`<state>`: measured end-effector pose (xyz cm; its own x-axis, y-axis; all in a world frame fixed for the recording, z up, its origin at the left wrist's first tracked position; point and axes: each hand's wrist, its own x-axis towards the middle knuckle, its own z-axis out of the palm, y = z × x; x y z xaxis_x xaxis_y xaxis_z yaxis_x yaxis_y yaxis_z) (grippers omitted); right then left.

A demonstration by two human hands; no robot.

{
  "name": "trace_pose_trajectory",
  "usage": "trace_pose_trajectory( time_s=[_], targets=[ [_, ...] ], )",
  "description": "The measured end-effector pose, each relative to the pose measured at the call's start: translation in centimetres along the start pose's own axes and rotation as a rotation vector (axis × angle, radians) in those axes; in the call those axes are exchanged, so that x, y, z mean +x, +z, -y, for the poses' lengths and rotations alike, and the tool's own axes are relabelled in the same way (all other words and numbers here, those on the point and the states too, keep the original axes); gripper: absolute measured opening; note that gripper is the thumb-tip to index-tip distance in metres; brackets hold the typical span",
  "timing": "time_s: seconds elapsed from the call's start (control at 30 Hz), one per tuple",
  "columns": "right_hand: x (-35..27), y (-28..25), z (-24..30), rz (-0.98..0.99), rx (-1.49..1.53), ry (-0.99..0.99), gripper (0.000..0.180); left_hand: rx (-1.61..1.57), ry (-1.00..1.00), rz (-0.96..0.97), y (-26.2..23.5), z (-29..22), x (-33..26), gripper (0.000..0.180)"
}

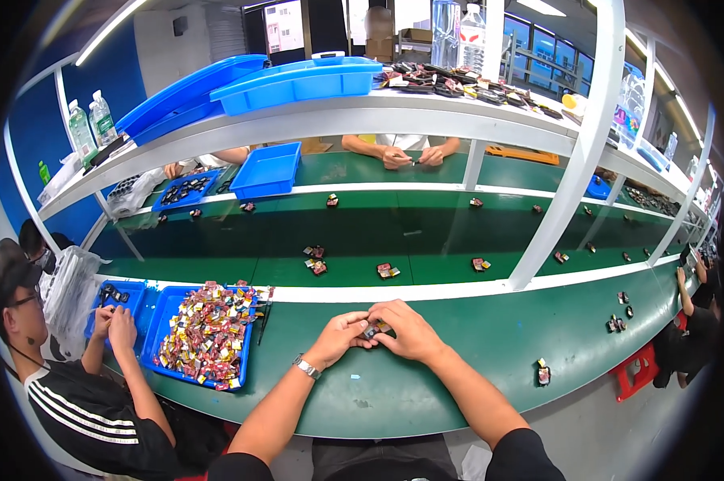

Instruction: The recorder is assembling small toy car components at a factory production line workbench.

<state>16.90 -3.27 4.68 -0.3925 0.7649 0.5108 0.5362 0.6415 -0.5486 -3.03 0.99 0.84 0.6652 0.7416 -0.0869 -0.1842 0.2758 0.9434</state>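
A long green workbench [426, 377] curves across in front of you, and beyond its white edge strip runs a darker green conveyor belt [394, 232] with small red-and-black parts scattered along it. Over the belt, a white shelf [322, 116] carries two big blue trays [298, 80] and some water bottles at the far left. On the bench to your near left sits a blue bin [166, 321] heaped with small, colourful wrapped pieces; beside it a person in a black shirt with white stripes works with both hands raised over a smaller blue bin [129, 298]. Across the belt another person's hands rest on the far bench.

Your left hand [339, 337], with a watch on its wrist, and your right hand [410, 330] meet at the bench's middle, fingers curled in and pinched together around a small dark part [372, 329], mostly hidden between your fingertips. One more small part [543, 373] lies on the bench to your right.
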Motion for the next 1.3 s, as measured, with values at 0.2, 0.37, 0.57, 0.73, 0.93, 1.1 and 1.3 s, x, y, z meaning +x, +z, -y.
trace_pose_trajectory(
  time_s=[0.2,0.37,0.57,0.73,0.93,1.1,1.3],
  targets=[
    [-0.8,1.8,0.4,-0.159,-0.068,0.084,0.033,-0.085,0.049,-0.111,-0.2,0.1,-0.2,0.035],
    [-1.5,1.3,-0.9,-0.211,-0.184,0.034,0.027,-0.014,0.093,-0.066,-0.5,0.3,0.5,0.036],
    [-1.0,2.9,-0.7,-0.216,-0.119,-0.008,0.017,-0.098,0.029,-0.079,-0.4,-0.5,-1.4,0.048],
    [-1.8,1.7,-0.7,-0.103,-0.111,0.052,0.018,-0.102,0.037,-0.111,0.5,0.4,-0.9,0.039],
    [-2.5,0.1,0.3,-0.048,-0.083,0.132,0.022,-0.161,0.036,-0.027,0.9,1.0,-0.1,0.037],
    [-1.9,1.5,0.4,-0.102,-0.097,0.14,0.027,-0.117,0.027,-0.079,0.8,0.6,-0.8,0.035],
    [-1.7,1.6,-0.4,-0.089,-0.144,0.087,0.026,-0.08,0.035,-0.074,0.5,0.6,-0.8,0.034]
  ],
)
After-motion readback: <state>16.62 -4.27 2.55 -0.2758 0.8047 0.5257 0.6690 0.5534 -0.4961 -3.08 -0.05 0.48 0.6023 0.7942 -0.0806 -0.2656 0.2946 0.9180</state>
